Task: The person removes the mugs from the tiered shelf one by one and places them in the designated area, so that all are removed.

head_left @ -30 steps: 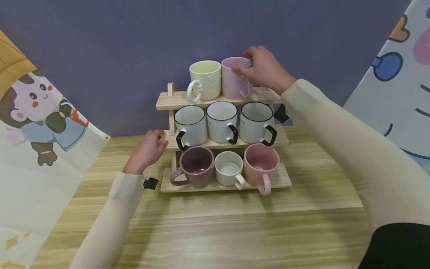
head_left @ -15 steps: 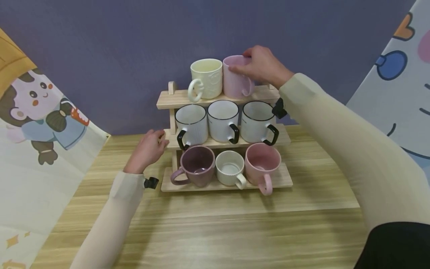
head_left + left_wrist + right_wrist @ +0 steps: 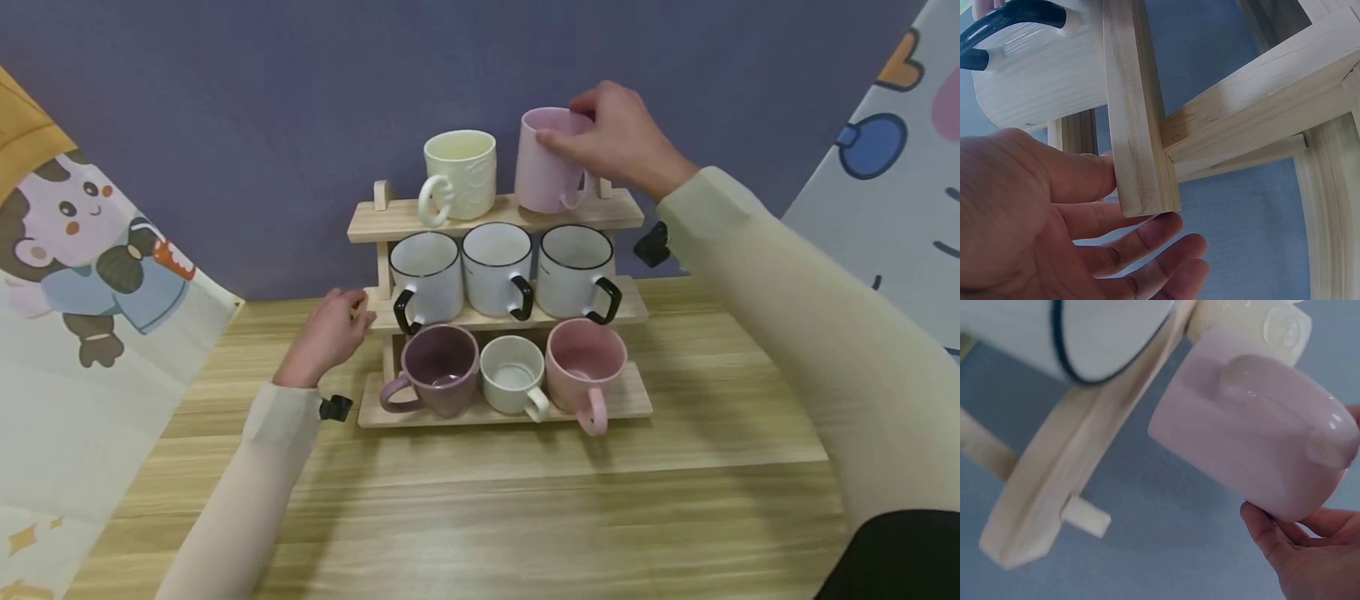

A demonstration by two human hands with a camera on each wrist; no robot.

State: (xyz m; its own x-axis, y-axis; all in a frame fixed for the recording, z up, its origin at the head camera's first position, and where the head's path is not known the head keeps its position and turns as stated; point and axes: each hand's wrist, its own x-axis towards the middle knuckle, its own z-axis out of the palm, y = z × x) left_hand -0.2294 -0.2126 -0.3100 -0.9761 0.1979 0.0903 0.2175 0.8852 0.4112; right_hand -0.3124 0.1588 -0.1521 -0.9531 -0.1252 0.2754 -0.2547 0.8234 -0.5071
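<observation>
At the upper right of the rack, my right hand pinches a lilac mug by its rim, thumb in front. In the right wrist view the mug's base is slightly apart from the top shelf. To its left a pale yellow mug stands on that shelf, its handle toward the front left. My left hand holds the left end of the three-tier wooden rack's middle shelf. Thumb and fingers lie on either side of the board in the left wrist view.
Several black-rimmed white mugs line the middle shelf. Below stand a purple mug, a small white cup and a pink mug. A wood-grain table carries the rack, with a blue-grey wall behind.
My right hand has raised the lilac mug a little and moved it to the right, widening its gap from the yellow mug. The left hand stays on the rack.
</observation>
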